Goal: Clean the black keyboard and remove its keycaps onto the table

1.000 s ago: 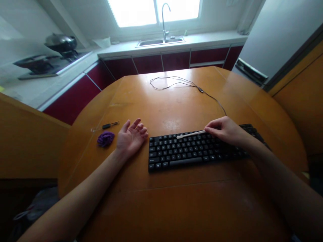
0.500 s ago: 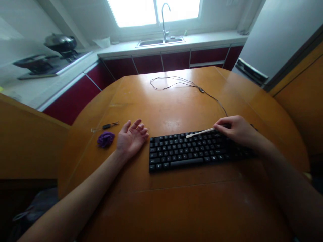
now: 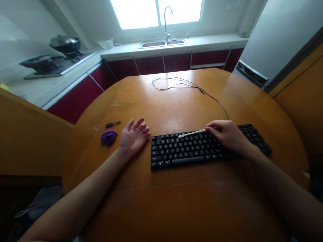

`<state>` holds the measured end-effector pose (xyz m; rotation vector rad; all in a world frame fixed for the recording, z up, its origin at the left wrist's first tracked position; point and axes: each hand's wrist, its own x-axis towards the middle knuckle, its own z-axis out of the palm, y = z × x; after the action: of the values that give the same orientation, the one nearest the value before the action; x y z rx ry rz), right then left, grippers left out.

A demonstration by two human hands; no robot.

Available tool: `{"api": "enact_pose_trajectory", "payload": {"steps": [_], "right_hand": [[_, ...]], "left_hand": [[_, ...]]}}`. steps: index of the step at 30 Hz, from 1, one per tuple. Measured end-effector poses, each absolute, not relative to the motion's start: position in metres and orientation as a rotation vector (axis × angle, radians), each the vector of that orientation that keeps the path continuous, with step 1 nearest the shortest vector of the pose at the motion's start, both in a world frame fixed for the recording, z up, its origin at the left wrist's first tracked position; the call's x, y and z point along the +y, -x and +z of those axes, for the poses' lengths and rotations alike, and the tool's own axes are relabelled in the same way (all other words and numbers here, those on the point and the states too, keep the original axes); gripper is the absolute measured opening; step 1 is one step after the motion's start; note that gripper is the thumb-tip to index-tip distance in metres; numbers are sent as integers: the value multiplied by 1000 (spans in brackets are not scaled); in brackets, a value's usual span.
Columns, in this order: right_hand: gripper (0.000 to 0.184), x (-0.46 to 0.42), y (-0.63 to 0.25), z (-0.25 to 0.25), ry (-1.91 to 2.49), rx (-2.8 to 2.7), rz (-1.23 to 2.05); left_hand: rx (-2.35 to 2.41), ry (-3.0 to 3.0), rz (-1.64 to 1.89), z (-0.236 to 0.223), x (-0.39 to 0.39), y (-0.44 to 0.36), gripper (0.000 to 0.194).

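A black keyboard (image 3: 186, 149) lies on the wooden table (image 3: 176, 198). My right hand (image 3: 224, 134) is over its right half, hiding some keys, with thumb and fingers pinched on a white cotton swab (image 3: 193, 133). The swab points left, its tip at the upper rows of keys; whether it touches them I cannot tell. My left hand (image 3: 134, 138) rests palm up on the table just left of the keyboard, fingers loosely curled apart and holding nothing. Left of that hand are a crumpled purple cloth (image 3: 109, 137) and a small dark tool (image 3: 109, 125) with a metal end.
The keyboard's cable (image 3: 214, 98) runs to a loop at the table's far side. Beyond stand a counter with a sink (image 3: 152, 44) and tap (image 3: 165, 23), a stove with a pot (image 3: 66, 44) at left, and a fridge (image 3: 275, 40) at right.
My right hand has moved left along the keyboard with the cotton swab, uncovering keys at the right end. My left hand stays in place; the whole view has shifted slightly.
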<state>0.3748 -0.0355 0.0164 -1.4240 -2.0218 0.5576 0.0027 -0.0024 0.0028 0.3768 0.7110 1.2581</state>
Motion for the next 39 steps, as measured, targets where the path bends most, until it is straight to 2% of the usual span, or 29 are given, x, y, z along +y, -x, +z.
{"api": "enact_pose_trajectory", "payload": {"steps": [10,16,23,28,39], "right_hand": [[30,-31,-387,20,1501,-1995,516],[27,-40,-375,24,1414,-1986,507],[29,-47,-364,23,1484,-2026,306],[29,-47,-366,23,1455,-1966,417],[33,-42,-372,22,1553,-1981,417]], "left_hand": [[737,-365,1259,4,-3,-3,43],[720,-361,1263,3,-3,-3,45],[717,-348,1271,3,-3,-3,44],[709,-362,1261,4,-3,-3,46],[714,-381,1261,3,-3,-4,46]]}}
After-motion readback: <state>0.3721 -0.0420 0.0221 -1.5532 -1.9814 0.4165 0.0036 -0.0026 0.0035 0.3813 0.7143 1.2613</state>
